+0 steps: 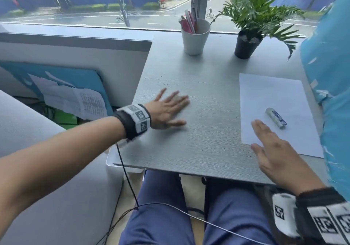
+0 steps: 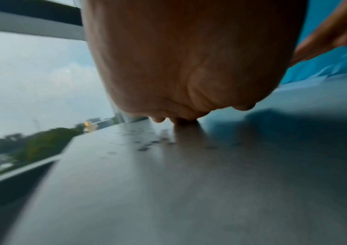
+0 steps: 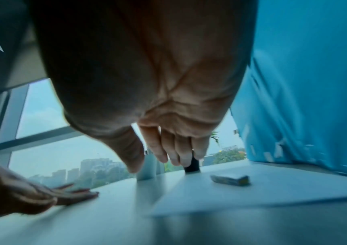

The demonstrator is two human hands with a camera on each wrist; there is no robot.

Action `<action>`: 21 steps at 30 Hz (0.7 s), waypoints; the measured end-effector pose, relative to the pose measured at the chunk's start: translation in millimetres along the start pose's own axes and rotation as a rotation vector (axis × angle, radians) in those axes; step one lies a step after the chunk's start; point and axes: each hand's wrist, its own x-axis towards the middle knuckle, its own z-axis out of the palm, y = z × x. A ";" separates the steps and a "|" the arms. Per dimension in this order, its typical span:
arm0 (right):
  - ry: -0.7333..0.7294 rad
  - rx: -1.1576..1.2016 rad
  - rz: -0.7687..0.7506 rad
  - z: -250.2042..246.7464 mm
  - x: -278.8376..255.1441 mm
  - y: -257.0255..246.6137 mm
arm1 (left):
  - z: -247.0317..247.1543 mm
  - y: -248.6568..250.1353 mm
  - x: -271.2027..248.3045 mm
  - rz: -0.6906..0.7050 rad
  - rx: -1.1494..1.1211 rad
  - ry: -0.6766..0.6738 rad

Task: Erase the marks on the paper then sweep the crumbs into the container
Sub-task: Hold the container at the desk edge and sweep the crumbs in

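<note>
On the grey table [image 1: 198, 131], your left hand [image 1: 167, 110] lies flat, fingers spread, palm down on the bare surface, holding nothing. Dark crumbs [image 1: 163, 83] are scattered just beyond its fingertips. Your right hand [image 1: 278, 150] hovers at the near corner of the paper [image 1: 274, 97], fingers straight and close together, gripping nothing. The eraser [image 1: 276, 117] lies on the paper, just beyond that hand. A white container [image 1: 113, 161] sits below the table's near left corner.

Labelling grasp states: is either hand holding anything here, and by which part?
Nothing is held. Left hand lies flat, fingers spread on the table. Right hand is open near the paper; the eraser lies loose.
</note>
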 end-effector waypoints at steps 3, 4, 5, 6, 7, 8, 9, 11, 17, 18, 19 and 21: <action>0.224 0.037 0.031 5.6 -25.9 21.3 | -9.0 -27.2 -5.2 -0.166 0.035 -0.013; 0.283 0.047 0.066 7.1 -32.6 25.4 | -11.1 -21.4 -8.0 -0.117 0.040 -0.003; 0.311 0.054 0.098 9.0 -37.9 29.9 | -11.8 -9.4 -10.8 -0.026 0.044 0.009; 0.313 0.053 0.135 10.7 -41.7 34.0 | -10.7 6.2 -14.3 0.082 0.044 0.021; 0.290 0.054 0.174 13.6 -44.3 37.6 | -7.9 22.3 -18.0 0.187 0.048 0.026; 0.253 0.065 0.216 16.0 -46.4 40.2 | -4.2 35.5 -19.1 0.271 0.064 0.023; 0.229 0.083 0.239 18.8 -48.0 42.9 | -0.8 43.0 -17.7 0.326 0.080 0.019; 0.220 0.103 0.256 22.4 -47.9 45.4 | 3.2 39.1 -10.1 0.347 0.086 0.029; 0.197 0.086 0.269 26.2 -39.3 50.8 | -3.6 -39.1 23.2 0.002 0.070 0.015; 0.200 0.090 0.270 26.3 -38.8 51.5 | -6.2 -49.5 25.8 -0.057 0.051 0.001; 0.204 0.096 0.269 26.4 -38.9 52.5 | -9.2 -58.5 27.6 -0.105 0.015 -0.006; 0.208 0.120 0.278 27.6 -40.1 55.5 | -15.7 -77.7 30.4 -0.179 -0.126 0.022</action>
